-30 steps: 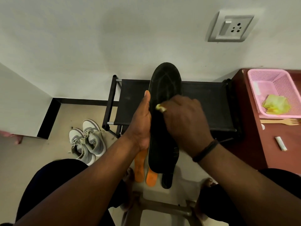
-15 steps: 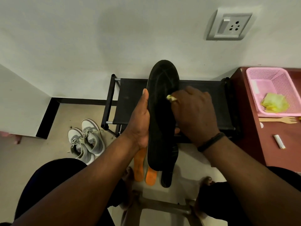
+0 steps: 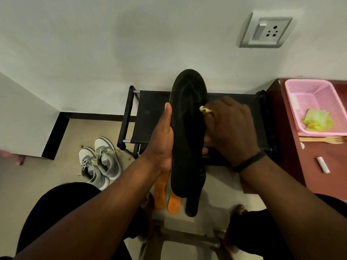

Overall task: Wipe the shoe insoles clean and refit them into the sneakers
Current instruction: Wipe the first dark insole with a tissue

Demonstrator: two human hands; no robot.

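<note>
In the head view, a black insole is held upright at frame centre, gripped along its edge by the left hand so its face is exposed. A yellow cloth is pinched against it by the right hand. Open room is left above the toe; the sneakers are seen lower left on the floor, well apart.

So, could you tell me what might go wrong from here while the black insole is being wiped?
The left hand holds the black insole only along one edge, so pressure from the right hand could bend it or push it loose. The yellow wipe is a small wad at the fingertips; it may slip out. If dropped, the insole would land by the orange insoles on the floor and get dirty again.
</note>
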